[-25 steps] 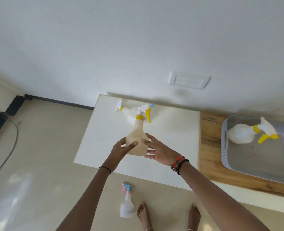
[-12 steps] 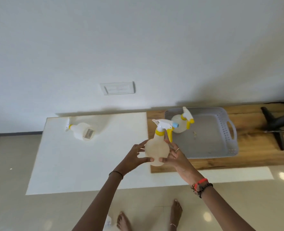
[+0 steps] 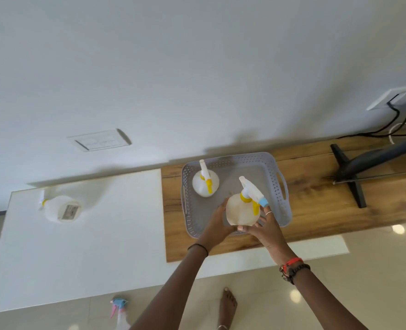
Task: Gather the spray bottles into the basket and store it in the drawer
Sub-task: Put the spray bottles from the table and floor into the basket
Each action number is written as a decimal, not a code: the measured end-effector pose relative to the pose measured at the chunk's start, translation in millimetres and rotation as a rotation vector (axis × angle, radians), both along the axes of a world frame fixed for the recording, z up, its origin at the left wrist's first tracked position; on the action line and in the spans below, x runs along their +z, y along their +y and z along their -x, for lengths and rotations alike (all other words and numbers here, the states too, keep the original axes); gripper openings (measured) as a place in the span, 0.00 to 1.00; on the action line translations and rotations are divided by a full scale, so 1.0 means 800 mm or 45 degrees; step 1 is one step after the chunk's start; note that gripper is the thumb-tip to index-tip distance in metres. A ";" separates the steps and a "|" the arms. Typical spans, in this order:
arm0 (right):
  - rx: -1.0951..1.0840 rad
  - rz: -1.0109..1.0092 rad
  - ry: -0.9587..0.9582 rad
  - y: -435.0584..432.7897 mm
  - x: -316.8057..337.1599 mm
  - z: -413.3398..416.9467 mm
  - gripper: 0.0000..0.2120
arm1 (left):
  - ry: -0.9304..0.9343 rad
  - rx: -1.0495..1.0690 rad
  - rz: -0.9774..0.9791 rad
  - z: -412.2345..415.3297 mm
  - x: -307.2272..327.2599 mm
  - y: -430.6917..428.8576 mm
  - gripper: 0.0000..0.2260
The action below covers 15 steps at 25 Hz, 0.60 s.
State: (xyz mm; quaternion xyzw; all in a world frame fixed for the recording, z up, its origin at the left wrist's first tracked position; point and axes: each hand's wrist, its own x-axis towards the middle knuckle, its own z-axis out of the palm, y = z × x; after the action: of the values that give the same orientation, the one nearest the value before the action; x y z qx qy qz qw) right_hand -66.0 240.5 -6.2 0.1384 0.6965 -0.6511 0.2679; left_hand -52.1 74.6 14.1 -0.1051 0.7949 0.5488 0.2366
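A cream spray bottle [image 3: 241,210] with a yellow collar and blue nozzle tip is held upright over the grey perforated basket [image 3: 283,206]. My left hand [image 3: 217,221] grips its left side and my right hand [image 3: 266,228] cups its base and right side. A second white bottle with a yellow trigger [image 3: 205,182] stands inside the basket at its back left. A third white bottle [image 3: 61,208] lies on its side on the white table. A small clear bottle with a blue and pink head [image 3: 121,313] stands on the floor.
The basket sits on a wooden counter [image 3: 316,210] beside the white table [image 3: 78,253]. A black monitor stand [image 3: 349,179] and cables occupy the counter's right end. My bare foot [image 3: 225,308] is on the tiled floor below.
Both hands carried the cream bottle from the white table rightwards and it is now above the basket's front part. The view has swung right with it.
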 end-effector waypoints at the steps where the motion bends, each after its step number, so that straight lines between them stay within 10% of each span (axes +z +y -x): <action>1: 0.009 -0.021 0.014 0.007 -0.008 0.013 0.45 | -0.002 0.000 0.001 0.012 -0.005 0.010 0.40; 15: 0.027 -0.324 0.335 0.002 -0.067 0.136 0.42 | 0.016 0.081 0.177 0.134 -0.072 0.034 0.40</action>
State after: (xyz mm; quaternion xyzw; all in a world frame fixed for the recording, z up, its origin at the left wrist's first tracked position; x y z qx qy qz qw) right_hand -174.6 242.4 -59.5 0.0774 0.8038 -0.5673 0.1615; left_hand -159.4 101.6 -43.5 -0.1430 0.8287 0.5002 0.2063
